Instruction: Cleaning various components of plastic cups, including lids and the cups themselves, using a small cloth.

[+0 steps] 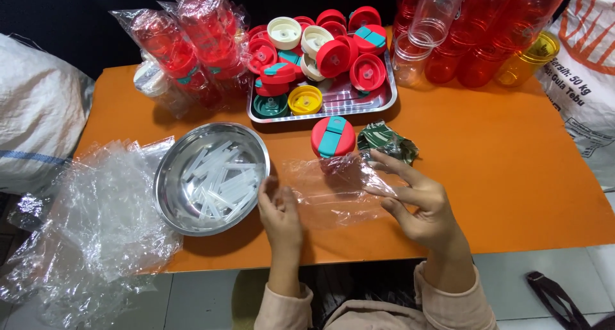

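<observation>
Between the hands on the orange table [512,176], the clear plastic bag [330,192] lies flat, long axis left-right: left hand [278,208] pinches its left edge, right hand [419,202] its right edge, red-teal lid [332,136] just beyond.

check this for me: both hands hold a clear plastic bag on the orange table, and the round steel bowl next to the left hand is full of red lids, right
Not quite. The head view shows the round steel bowl holds clear plastic straws, not red lids. Both the left hand and the right hand do hold the clear plastic bag on the orange table.
</observation>
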